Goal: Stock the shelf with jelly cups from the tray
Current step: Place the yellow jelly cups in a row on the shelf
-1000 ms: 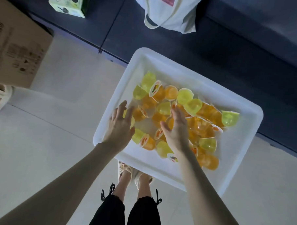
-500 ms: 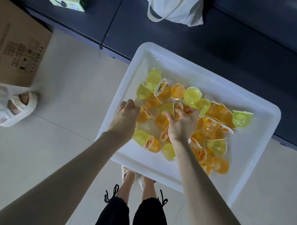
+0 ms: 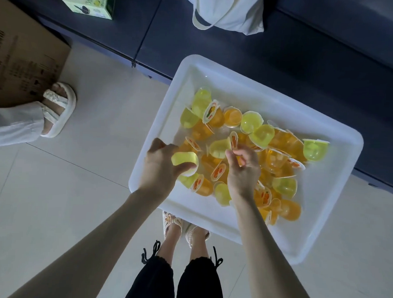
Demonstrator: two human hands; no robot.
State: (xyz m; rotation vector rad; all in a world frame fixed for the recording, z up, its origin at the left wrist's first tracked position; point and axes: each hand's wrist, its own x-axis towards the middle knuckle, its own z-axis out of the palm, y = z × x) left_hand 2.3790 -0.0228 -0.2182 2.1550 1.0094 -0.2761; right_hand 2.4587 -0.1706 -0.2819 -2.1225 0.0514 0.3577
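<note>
Tiled floor [image 3: 76, 188] | tray [image 3: 324, 199] | left hand [image 3: 158, 169] grips jelly cup [image 3: 183, 161] sideways, lid rightward

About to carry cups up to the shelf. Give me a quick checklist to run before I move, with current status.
1. Left hand grip on yellow jelly cup: ok, fingers and thumb curl round it.
2. Right hand grip: cannot tell; fingers curl among the loose cups, nothing clearly held.
3. Shelf space: ok, bare stretch beside the tote bag.
4. Tray stock: ok, many loose cups inside.
5. Bystander's foot: ok, apart from the tray.
</note>
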